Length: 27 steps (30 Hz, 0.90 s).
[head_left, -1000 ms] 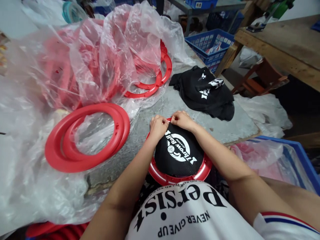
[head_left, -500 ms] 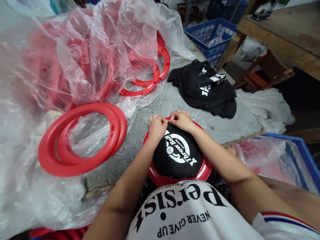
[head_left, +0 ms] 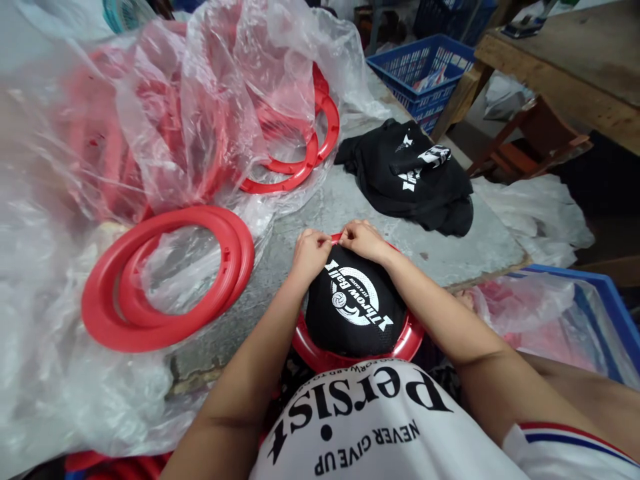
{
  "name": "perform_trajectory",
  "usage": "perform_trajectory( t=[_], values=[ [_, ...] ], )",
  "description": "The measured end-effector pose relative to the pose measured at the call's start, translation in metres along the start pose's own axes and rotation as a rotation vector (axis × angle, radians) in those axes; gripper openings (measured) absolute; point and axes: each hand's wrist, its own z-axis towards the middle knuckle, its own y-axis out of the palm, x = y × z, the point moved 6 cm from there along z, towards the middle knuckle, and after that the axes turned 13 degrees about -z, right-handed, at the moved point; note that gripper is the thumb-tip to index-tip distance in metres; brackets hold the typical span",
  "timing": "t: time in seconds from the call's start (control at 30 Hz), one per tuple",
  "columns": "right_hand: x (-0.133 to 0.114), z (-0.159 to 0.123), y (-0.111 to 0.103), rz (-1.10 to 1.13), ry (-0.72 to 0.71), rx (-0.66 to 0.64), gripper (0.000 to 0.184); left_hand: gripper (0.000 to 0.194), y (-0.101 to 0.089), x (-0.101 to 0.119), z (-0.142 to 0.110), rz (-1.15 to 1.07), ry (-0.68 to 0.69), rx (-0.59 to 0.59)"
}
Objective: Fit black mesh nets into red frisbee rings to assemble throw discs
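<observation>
A red plastic ring point(head_left: 411, 340) leans against my shirt at the table's edge, with a round black printed fabric piece point(head_left: 370, 293) lying across its middle. White lettering on the fabric reads "Throw Ball". At the far rim my left hand point(head_left: 313, 251) is closed, its fingertips pinching the fabric's edge against the ring. Close beside it, my right hand point(head_left: 364, 240) pinches the same edge with thumb and fingers. The small stretch of edge under the fingertips is partly hidden.
Two stacked red rings point(head_left: 150, 337) lie to the left. Behind them, clear plastic bags point(head_left: 200, 87) hold several more rings. A pile of black fabric pieces point(head_left: 425, 193) rests at the back right. Blue crates point(head_left: 607, 293) stand beside the table point(head_left: 300, 227).
My left hand has shifted slightly left along the far rim, showing more red between the hands. My right hand stays nearly in place.
</observation>
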Motion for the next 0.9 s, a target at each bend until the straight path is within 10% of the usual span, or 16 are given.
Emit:
perform_trajectory(
  t=[0.17, 0.33, 0.9],
  values=[
    [0.016, 0.001, -0.007, -0.114, 0.008, -0.020, 0.012, 0.019, -0.023, 0.019, -0.031, 0.306, 0.117, 0.032],
    [0.024, -0.008, -0.014, -0.221, 0.033, -0.022, 0.012, 0.022, -0.007, 0.026, -0.068, 0.647, 0.189, -0.076],
    [-0.014, -0.015, -0.043, -0.196, -0.272, 0.017, 0.012, 0.007, -0.002, 0.022, -0.059, 0.510, 0.133, -0.034]
  ],
)
